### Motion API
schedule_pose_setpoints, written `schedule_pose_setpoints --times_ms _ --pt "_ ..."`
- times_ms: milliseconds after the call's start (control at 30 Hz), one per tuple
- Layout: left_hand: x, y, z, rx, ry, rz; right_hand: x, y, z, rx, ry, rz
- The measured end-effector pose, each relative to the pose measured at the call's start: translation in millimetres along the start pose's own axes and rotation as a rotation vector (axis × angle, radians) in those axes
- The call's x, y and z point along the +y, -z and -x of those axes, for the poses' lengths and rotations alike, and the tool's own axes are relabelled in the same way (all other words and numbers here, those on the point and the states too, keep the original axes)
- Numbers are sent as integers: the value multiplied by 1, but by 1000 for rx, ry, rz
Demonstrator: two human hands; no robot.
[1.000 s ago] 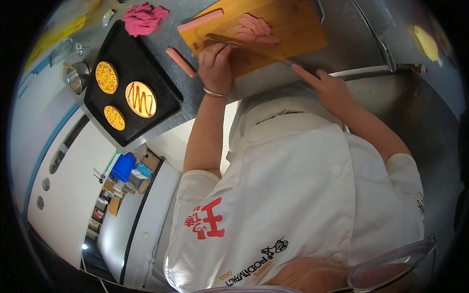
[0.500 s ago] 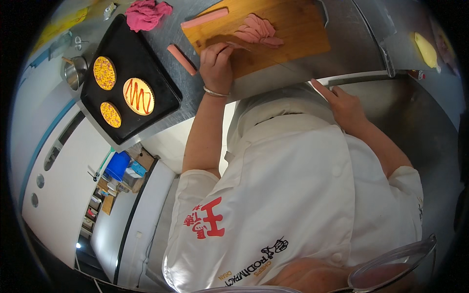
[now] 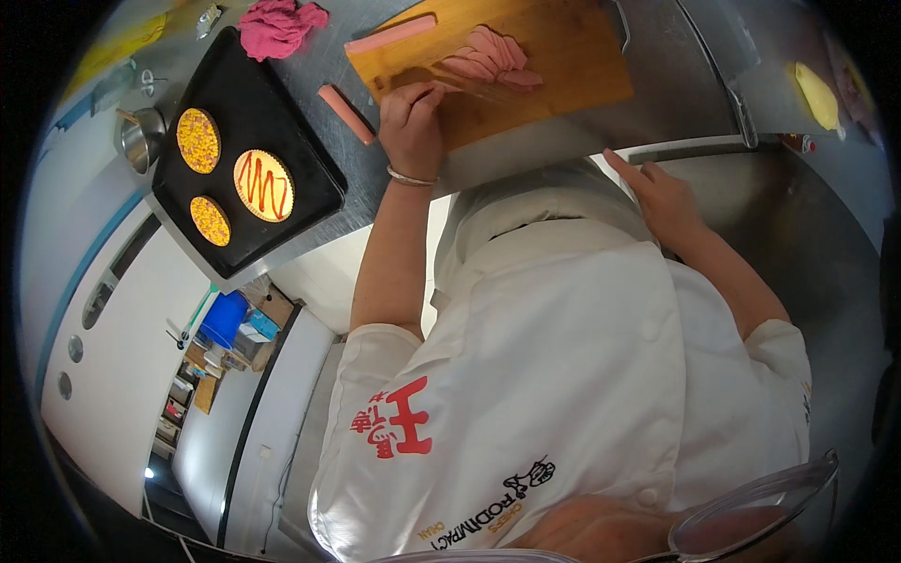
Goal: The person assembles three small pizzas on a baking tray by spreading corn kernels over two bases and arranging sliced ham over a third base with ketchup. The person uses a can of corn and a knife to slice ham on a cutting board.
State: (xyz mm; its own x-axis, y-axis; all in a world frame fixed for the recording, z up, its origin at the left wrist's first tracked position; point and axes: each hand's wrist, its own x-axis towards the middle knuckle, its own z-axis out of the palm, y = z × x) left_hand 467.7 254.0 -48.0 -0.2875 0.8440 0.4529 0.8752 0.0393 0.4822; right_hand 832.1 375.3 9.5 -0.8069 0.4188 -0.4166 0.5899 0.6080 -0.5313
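My left hand (image 3: pixel 411 127) lies at the near left of a wooden cutting board (image 3: pixel 572 75), its fingers closed on a pink sausage piece (image 3: pixel 450 88). Beside those fingers, thin oval sausage slices (image 3: pixel 493 58) overlap in a fan. My right hand (image 3: pixel 664 202) is off the board's near right side, index finger stretched forward and other fingers curled. It seems to grip a knife, seen nearly edge-on as a faint thin line toward the sausage; the handle is hidden. One whole sausage (image 3: pixel 392 34) rests along the board's left edge, another (image 3: pixel 345 114) on the metal table.
Left of the board, a black baking tray (image 3: pixel 305 169) holds two corn-topped rounds (image 3: pixel 199 141) and one pale round (image 3: pixel 264 186) with red sauce zigzags. A pink cloth (image 3: pixel 280 28) lies behind it, a metal bowl (image 3: pixel 141 143) beyond. A yellow piping bag (image 3: pixel 818 96) lies far right.
My left hand has shifted slightly left and nearer, with the sausage piece still in its fingers. My right hand has barely moved. The slices look unchanged.
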Motion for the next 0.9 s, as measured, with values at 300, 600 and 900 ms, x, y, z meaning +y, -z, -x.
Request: schedule_pose_setpoints --times_ms 300,600,900 --pt "0 -1 1 36 43 5 -39 -3 -52 -7 33 -41" --pt "3 2 4 7 65 -43 -13 0 -11 32 22 -41" --pt "4 0 -1 62 13 -78 -29 12 -44 -29 65 -30"
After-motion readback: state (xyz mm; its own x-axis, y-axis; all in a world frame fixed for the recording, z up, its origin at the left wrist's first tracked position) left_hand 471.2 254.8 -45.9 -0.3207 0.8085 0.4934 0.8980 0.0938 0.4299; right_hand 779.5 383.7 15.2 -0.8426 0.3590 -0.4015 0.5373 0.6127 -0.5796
